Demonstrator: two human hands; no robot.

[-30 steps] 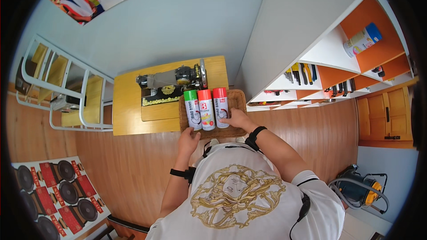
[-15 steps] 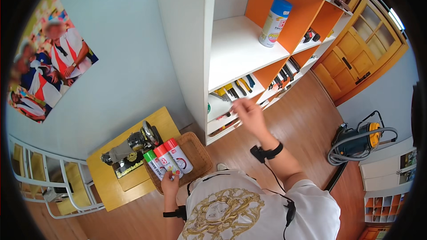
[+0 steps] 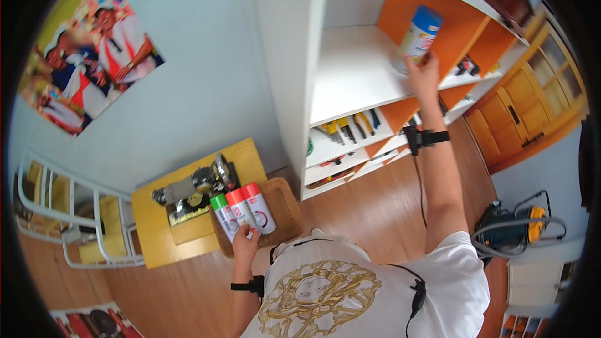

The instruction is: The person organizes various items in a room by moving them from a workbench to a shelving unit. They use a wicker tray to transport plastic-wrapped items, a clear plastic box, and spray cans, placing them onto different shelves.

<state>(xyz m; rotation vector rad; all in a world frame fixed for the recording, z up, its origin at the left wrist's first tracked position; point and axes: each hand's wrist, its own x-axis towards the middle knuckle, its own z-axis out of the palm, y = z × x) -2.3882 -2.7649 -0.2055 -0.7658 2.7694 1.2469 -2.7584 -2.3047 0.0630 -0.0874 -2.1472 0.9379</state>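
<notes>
A white spray can with a blue cap (image 3: 427, 20) stands in the upper white-and-orange shelf compartment. My right hand (image 3: 424, 75) reaches up to it, fingers closed around its lower part. Low on the left is a brown wicker basket (image 3: 285, 213), with my left hand (image 3: 245, 242) closed over its near rim, partly hidden. My left fingertips lie against the lower ends of the cans inside. Those are a green-capped spray can (image 3: 220, 209) and two red-capped ones, the middle can (image 3: 238, 203) and the right can (image 3: 260, 208), lying side by side.
Behind the basket, a yellow table (image 3: 150, 231) bears a black sewing machine (image 3: 203, 180). Pliers (image 3: 360, 125) and other tools lie on the lower shelf. A vacuum cleaner (image 3: 513, 231) with a hose stands at right. White metal rails (image 3: 59, 213) stand at far left.
My right hand has risen to the right, from in front of the lower shelf to the blue-capped can, and closed on it. My left hand stays at the basket. The whole view has shifted.
</notes>
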